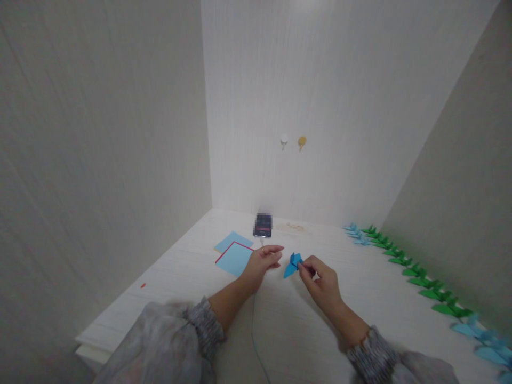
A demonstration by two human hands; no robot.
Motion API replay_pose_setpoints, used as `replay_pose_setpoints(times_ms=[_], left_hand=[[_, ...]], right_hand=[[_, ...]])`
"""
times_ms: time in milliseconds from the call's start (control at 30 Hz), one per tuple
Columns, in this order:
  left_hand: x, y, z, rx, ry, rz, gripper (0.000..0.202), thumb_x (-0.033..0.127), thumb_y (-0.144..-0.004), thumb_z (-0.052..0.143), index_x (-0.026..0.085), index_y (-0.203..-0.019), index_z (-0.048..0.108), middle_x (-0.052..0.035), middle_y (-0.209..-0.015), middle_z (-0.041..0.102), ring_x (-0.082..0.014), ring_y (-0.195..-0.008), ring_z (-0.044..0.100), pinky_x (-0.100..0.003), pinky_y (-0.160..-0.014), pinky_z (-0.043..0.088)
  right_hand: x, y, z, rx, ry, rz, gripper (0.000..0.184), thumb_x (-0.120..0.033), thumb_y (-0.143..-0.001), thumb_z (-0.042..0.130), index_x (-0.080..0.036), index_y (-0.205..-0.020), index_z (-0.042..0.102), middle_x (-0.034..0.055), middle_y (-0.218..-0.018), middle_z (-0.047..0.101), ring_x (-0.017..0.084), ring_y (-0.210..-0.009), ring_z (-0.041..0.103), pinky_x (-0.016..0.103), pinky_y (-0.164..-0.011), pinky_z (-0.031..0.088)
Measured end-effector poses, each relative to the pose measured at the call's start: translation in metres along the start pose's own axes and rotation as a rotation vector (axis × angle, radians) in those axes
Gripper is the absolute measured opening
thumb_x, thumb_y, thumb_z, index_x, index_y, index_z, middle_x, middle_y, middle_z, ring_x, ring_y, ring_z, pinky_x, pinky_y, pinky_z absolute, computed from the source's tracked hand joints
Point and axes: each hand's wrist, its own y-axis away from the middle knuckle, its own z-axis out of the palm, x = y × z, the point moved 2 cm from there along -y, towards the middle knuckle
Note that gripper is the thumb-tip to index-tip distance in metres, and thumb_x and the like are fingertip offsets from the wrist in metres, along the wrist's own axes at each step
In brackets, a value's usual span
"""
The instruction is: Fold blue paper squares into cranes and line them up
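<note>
Between thumb and fingers, my right hand (pixel 319 278) pinches a blue origami crane (pixel 295 262) just above the white table (pixel 296 330). One pointed wing of the crane slants down to the left. My left hand (pixel 264 263), with a ring on one finger, is apart from the crane on its left side. Its fingers stretch toward the crane with nothing between them. Light-blue paper squares lie by my left hand: a front stack (pixel 235 258) with a red edge and another stack (pixel 232 241) partly behind it.
A phone (pixel 263 225) stands near the back wall, with a cable (pixel 253 325) running forward. Folded green cranes (pixel 422 282) line the right side, with light-blue cranes (pixel 358 234) at the far end and more (pixel 486 338) near. A small red scrap (pixel 143 285) lies left. Two hooks (pixel 302 141) hang on the wall.
</note>
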Motion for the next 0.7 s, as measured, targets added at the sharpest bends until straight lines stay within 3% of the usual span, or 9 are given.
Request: replay_pose_setpoints(times_ms=[133,267,400,700], left_hand=[[-0.006,0.001,0.003,-0.104,-0.035,-0.024,0.030,0.029,-0.058,0.064,0.012,-0.082,0.060,-0.0020,-0.069,0.054,-0.0093,-0.063,0.048,-0.025,-0.065,0.039],[-0.003,0.003,0.005,-0.132,-0.028,0.045,0.022,0.027,-0.056,0.065,0.012,-0.070,0.058,0.0007,-0.066,0.051,-0.0083,-0.062,0.047,-0.023,-0.063,0.037],[0.002,0.005,0.007,-0.146,-0.182,0.138,0.019,0.030,-0.058,0.063,0.013,-0.065,0.058,-0.0006,-0.070,0.049,-0.0097,-0.067,0.046,-0.023,-0.065,0.037],[0.002,0.007,0.008,-0.126,-0.346,0.278,0.015,0.029,-0.060,0.062,0.015,-0.065,0.062,-0.0005,-0.072,0.044,-0.0098,-0.068,0.045,-0.022,-0.064,0.036]], right_hand=[[-0.002,0.001,0.004,-0.058,-0.004,-0.012,0.013,-0.023,-0.075,0.046,-0.018,-0.063,0.046,-0.0036,-0.053,0.041,0.008,-0.047,0.041,0.020,-0.047,0.035],[-0.008,-0.001,0.004,-0.082,-0.057,-0.022,0.009,-0.024,-0.074,0.047,-0.018,-0.067,0.049,-0.0025,-0.056,0.044,0.008,-0.048,0.042,0.021,-0.047,0.037],[-0.012,-0.006,0.000,-0.063,-0.102,-0.012,0.010,-0.025,-0.074,0.049,-0.018,-0.080,0.052,0.0011,-0.066,0.048,0.011,-0.057,0.045,0.023,-0.052,0.040],[-0.012,-0.007,0.005,-0.036,-0.044,-0.016,0.010,-0.025,-0.074,0.050,-0.018,-0.068,0.054,0.0016,-0.063,0.049,0.012,-0.057,0.045,0.026,-0.053,0.039]])
